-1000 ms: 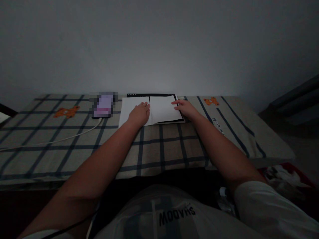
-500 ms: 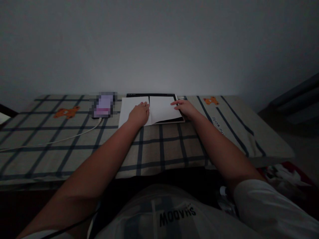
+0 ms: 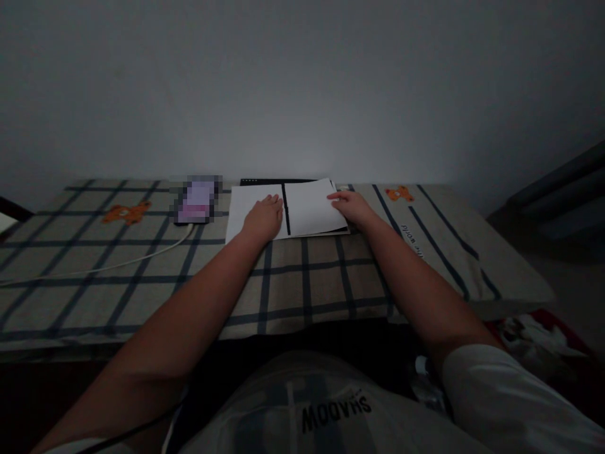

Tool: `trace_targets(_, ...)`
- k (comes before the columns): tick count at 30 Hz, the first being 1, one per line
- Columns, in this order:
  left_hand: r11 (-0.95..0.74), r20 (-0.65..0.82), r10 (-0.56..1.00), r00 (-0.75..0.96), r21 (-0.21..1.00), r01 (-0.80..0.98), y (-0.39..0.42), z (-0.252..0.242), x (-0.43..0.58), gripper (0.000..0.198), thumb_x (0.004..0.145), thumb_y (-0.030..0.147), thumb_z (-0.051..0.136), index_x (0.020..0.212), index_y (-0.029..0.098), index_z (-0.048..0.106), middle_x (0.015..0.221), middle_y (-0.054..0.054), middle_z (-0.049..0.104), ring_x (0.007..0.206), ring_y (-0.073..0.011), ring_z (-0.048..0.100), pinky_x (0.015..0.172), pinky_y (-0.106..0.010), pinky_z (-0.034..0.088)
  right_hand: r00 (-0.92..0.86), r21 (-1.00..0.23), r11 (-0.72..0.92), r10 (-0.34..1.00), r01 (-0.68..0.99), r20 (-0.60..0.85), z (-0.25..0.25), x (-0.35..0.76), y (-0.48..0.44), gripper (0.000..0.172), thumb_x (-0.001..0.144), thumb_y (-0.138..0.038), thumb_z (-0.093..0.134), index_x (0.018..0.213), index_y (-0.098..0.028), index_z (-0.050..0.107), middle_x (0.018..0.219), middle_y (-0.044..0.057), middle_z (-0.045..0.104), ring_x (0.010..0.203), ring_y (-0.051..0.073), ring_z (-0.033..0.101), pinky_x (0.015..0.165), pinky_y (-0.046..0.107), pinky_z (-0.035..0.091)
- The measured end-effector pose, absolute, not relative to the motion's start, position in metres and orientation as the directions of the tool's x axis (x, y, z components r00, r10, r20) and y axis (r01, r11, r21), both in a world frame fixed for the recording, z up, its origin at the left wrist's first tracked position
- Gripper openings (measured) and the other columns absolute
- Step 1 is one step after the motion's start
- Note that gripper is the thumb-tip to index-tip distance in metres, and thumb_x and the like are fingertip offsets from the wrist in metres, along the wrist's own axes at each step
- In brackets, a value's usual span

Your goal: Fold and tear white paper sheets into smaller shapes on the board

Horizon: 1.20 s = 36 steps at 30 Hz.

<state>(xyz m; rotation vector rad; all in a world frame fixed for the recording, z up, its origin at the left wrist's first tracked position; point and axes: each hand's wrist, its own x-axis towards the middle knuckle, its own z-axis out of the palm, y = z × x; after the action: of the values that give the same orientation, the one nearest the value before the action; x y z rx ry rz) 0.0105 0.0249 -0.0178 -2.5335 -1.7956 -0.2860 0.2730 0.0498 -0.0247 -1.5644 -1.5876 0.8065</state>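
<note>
Two white sheets lie side by side on a dark board (image 3: 265,182) at the far edge of the checked cloth. My left hand (image 3: 263,217) rests flat, fingers together, on the left sheet (image 3: 242,211). My right hand (image 3: 350,206) presses its fingertips on the right edge of the right sheet (image 3: 309,210), fingers stretched out. A dark gap (image 3: 286,217) shows between the two sheets.
A phone (image 3: 196,200) with a lit screen lies left of the sheets, with a white cable (image 3: 108,267) trailing off to the left. The checked cloth (image 3: 307,277) with orange bear prints covers the table. A plain wall stands right behind. Crumpled things (image 3: 534,334) lie low at the right.
The right sheet has slid a little to the right under my right hand, so the dark gap between the sheets is wider. My left hand has stayed in place.
</note>
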Motion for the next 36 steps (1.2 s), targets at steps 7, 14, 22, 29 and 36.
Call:
trace_targets(7, -0.38, 0.126, 0.922, 0.367, 0.111, 0.918, 0.026, -0.016, 0.006, 0.054, 0.104, 0.03, 0.036, 0.152, 0.005, 0.045, 0.163, -0.017, 0.038, 0.153, -0.0299, 0.033, 0.125, -0.046, 0.028, 0.043, -0.793, 0.153, 0.975, 0.59, 0.22, -0.022, 0.275, 0.051, 0.047, 0.074, -0.018, 0.061, 0.119, -0.012, 0.073, 0.076, 0.001, 0.058, 0.069, 0.016, 0.052, 0.076, 0.034, 0.047)
trace_targets(14, -0.469, 0.198, 0.875, 0.442, 0.118, 0.875, 0.026, -0.012, 0.0, 0.055, 0.101, 0.033, 0.041, 0.15, 0.009, 0.049, 0.161, -0.017, 0.042, 0.149, -0.03, 0.039, 0.122, -0.046, 0.033, 0.117, -0.811, 0.207, 0.94, 0.548, 0.319, -0.03, 0.278, 0.06, 0.043, 0.074, -0.014, 0.058, 0.113, -0.016, 0.074, 0.092, 0.007, 0.067, 0.086, 0.022, 0.06, 0.089, 0.041, 0.05)
trace_targets(22, -0.486, 0.345, 0.837, 0.425, 0.111, 0.867, 0.021, -0.004, 0.002, 0.047, 0.1, 0.038, 0.041, 0.129, 0.017, 0.071, 0.127, -0.011, 0.072, 0.118, -0.0318, 0.062, 0.099, -0.047, 0.05, 0.121, -0.928, 0.212, 0.958, 0.307, 0.258, -0.027, 0.267, 0.054, 0.041, 0.078, -0.014, 0.06, 0.119, -0.016, 0.069, 0.085, 0.002, 0.062, 0.077, 0.016, 0.057, 0.076, 0.033, 0.05)
trace_targets(29, -0.358, 0.445, 0.867, 0.223, 0.247, 0.9, 0.019, 0.0, 0.001, 0.042, 0.097, 0.049, 0.051, 0.11, 0.02, 0.079, 0.117, -0.01, 0.077, 0.115, -0.0323, 0.064, 0.098, -0.048, 0.048, 0.062, -0.965, 0.19, 0.977, 0.182, 0.205, -0.022, 0.258, 0.046, 0.045, 0.082, -0.017, 0.06, 0.126, -0.019, 0.063, 0.079, -0.002, 0.054, 0.064, 0.012, 0.048, 0.06, 0.028, 0.043)
trace_targets(36, -0.327, 0.45, 0.893, 0.03, 0.601, 0.729, 0.029, -0.008, -0.006, 0.03, 0.088, 0.042, 0.063, 0.099, 0.02, 0.079, 0.095, -0.007, 0.079, 0.088, -0.0227, 0.07, 0.085, -0.035, 0.052, -0.017, -0.945, 0.217, 0.975, 0.244, 0.219, -0.018, 0.253, 0.042, 0.046, 0.081, -0.015, 0.062, 0.127, -0.017, 0.061, 0.08, -0.002, 0.056, 0.067, 0.013, 0.05, 0.068, 0.03, 0.045)
